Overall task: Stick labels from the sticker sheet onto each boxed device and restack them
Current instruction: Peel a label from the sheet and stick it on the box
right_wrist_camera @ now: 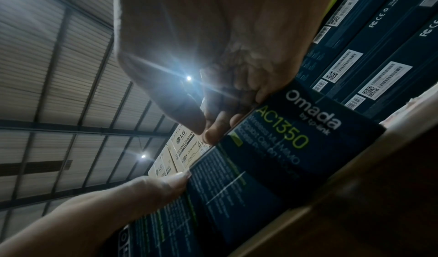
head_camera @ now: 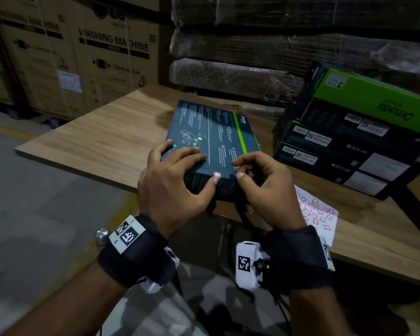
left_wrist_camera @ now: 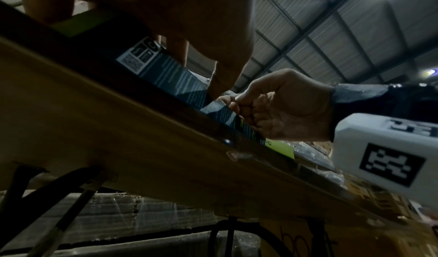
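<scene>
A dark teal device box with a green stripe lies flat at the near edge of the wooden table. A small pink label sits on the box's top at its near edge. My left hand rests on the near left corner, fingers laid across the top and thumb tip just below the label. My right hand hovers at the near right corner with curled fingers, thumb close to the index; nothing shows between them. The right wrist view shows the box's printed side. The sticker sheet lies to the right.
A stack of similar boxes stands at the right of the table, with a green-faced one tilted on top. Large washing-machine cartons and plastic-wrapped pallets rise behind the table. Floor lies to the left.
</scene>
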The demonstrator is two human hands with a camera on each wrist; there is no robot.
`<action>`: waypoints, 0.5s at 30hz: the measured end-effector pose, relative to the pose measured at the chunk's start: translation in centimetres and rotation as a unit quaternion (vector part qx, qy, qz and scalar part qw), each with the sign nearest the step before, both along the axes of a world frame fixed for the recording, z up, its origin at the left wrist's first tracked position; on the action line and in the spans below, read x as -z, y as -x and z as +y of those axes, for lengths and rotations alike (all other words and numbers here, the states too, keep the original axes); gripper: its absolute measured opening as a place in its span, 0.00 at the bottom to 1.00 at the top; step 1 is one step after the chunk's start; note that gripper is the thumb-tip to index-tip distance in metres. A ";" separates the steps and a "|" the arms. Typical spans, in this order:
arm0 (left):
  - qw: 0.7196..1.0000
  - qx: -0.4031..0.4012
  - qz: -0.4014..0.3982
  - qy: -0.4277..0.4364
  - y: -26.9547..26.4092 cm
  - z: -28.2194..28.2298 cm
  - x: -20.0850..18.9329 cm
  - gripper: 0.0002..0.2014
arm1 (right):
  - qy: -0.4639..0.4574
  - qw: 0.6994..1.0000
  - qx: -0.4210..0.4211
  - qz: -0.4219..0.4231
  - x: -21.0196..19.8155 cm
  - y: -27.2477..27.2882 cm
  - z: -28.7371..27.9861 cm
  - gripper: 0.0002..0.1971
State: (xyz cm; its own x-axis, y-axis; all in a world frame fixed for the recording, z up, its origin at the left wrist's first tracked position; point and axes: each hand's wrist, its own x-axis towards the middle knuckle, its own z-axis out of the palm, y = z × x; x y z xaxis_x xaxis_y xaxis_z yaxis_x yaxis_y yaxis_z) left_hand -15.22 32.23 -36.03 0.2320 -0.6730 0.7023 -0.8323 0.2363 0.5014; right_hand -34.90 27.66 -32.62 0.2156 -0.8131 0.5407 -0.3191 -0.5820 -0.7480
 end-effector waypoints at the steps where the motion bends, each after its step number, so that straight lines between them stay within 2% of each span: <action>1: 1.000 0.001 -0.003 0.001 -0.1 0.0 0.1 0.27 | 0.000 1.000 0.000 -0.001 0.0 0.0 0.1 0.13; 4: 1.000 0.012 -0.017 0.001 -0.6 0.0 0.3 0.27 | -0.001 1.000 0.010 0.000 0.0 -0.2 0.2 0.12; 9: 0.999 0.043 -0.011 0.001 -1.1 0.1 0.3 0.25 | 0.007 0.999 0.045 0.024 -0.2 -0.9 0.1 0.04; 15: 0.999 0.051 -0.018 -0.002 -1.4 0.2 0.5 0.26 | 0.027 0.982 0.130 0.135 -1.3 -2.2 -0.2 0.11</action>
State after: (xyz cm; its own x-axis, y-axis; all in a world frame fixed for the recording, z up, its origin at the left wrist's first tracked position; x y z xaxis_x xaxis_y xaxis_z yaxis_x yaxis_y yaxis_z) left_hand -13.81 32.41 -36.56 0.1363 -0.6942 0.7068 -0.8214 0.3197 0.4723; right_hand -32.72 27.47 -31.33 0.1455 -0.8311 0.5367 -0.6448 -0.4911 -0.5857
